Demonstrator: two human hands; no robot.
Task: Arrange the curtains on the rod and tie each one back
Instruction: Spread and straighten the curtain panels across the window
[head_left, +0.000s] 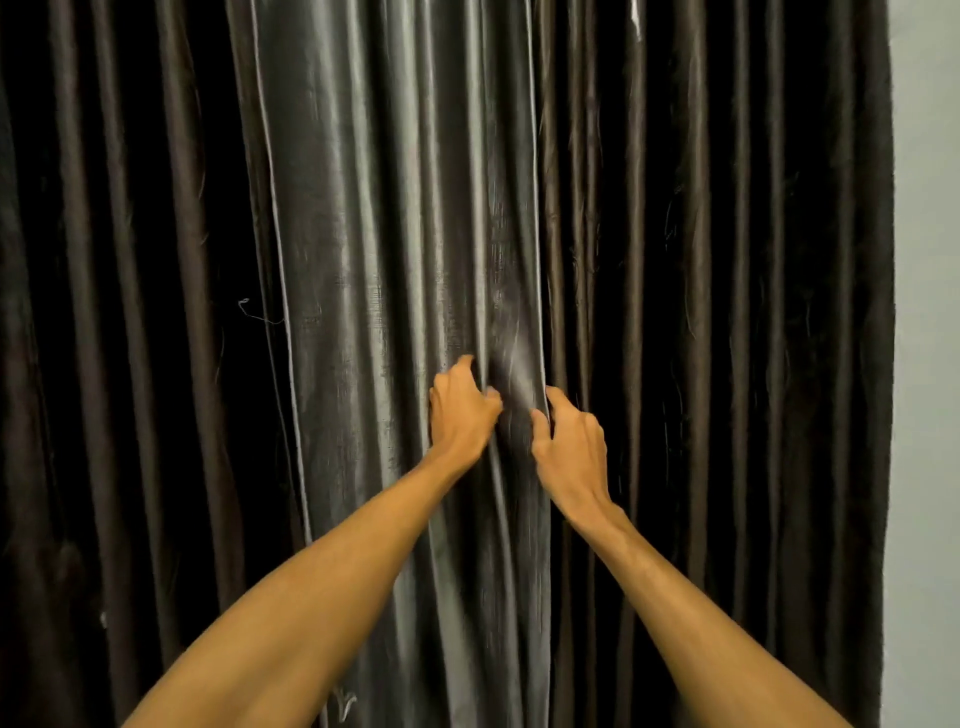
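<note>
It looks like a room in a home. Dark, floor-length pleated curtains (675, 312) hang across the view beside a plain pale painted wall (927, 260).

Grey curtain (395, 234): glossy, hangs at centre in vertical pleats, with a pale hem down its left edge. Its folds are bunched together near the right edge at mid-height. Left brown curtain (130, 260) and right brown curtain (727, 260): dark, matte, pleated, hanging straight just beside it.
</note>
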